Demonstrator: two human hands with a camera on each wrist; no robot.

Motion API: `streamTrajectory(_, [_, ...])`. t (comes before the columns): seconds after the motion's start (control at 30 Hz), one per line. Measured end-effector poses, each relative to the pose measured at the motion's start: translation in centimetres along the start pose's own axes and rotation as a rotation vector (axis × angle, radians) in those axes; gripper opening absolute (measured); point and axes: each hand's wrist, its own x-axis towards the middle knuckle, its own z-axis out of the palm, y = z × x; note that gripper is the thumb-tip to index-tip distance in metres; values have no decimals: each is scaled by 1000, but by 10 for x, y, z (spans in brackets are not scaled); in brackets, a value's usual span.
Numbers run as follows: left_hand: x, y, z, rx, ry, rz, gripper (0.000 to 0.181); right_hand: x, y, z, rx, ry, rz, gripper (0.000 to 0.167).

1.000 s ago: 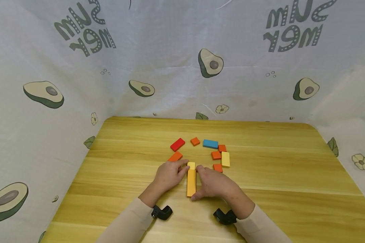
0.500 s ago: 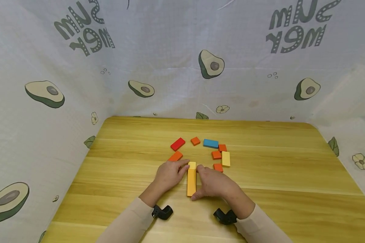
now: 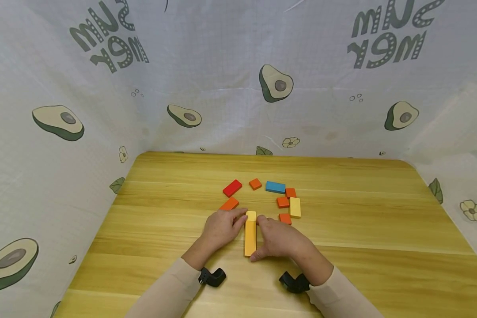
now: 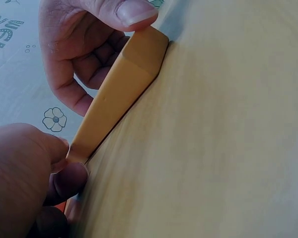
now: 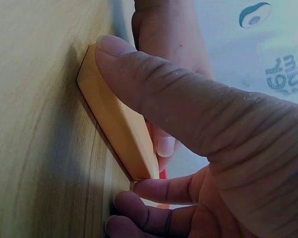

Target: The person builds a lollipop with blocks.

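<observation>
In the head view, I have a long, amber-yellow rectangular block (image 3: 250, 240) lying on the wood-grain tabletop (image 3: 353, 212), between the left hand (image 3: 221, 229) and the right hand (image 3: 280, 238). Its long axis points squarely at the far edge. A small, pale-yellow, square-topped block (image 3: 251, 216) sits at its far end, in line with it; a seam shows where they meet. I judge that any move turns on this line. The right hand is the nearer to the long block, touching it at the near end, while the left hand sits at the small block. Toward the far edge, I see a red rectangular block (image 3: 232, 188) and a blue rectangular block (image 3: 275, 187), both well apart from the pair.

In the left wrist view, the left thumb and a fingertip pinch the piece at its far end, which I take to be the small block. The right thumb touches the near end.

In the right wrist view, the right hand grasps the long block lengthwise: thumb over the near end, fingertips by the far end. I can't make out the seam here.
</observation>
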Motion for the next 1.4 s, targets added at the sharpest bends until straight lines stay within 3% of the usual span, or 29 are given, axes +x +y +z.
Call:
streamTrajectory(0.2, [-2, -2, -1, -18, -19, 24, 37, 0, 1, 2, -2, 5, -13, 101])
streamTrajectory(0.5, [-6, -12, -1, -56, -92, 163, 53, 3, 1, 4, -1, -1, 2, 101])
streamTrajectory(0.73, [-6, -13, -3, -42, -109, 187, 54, 3, 4, 3, 31, -13, -6, 101])
streamTrajectory(0.87, [-6, -13, -3, -28, -108, 192, 53, 3, 12, -4, 93, -18, -10, 89])
streamTrajectory(1.0, [-6, -12, -2, -14, -106, 208, 54, 2, 29, -17, 131, 52, -16, 67])
streamTrajectory(1.2, [-6, -11, -2, -9, -110, 207, 53, -4, 63, -42, 119, 154, 106, 50])
streamTrajectory(1.4, [-7, -10, -3, 10, -118, 203, 53, -13, 94, -58, 76, 146, 249, 45])
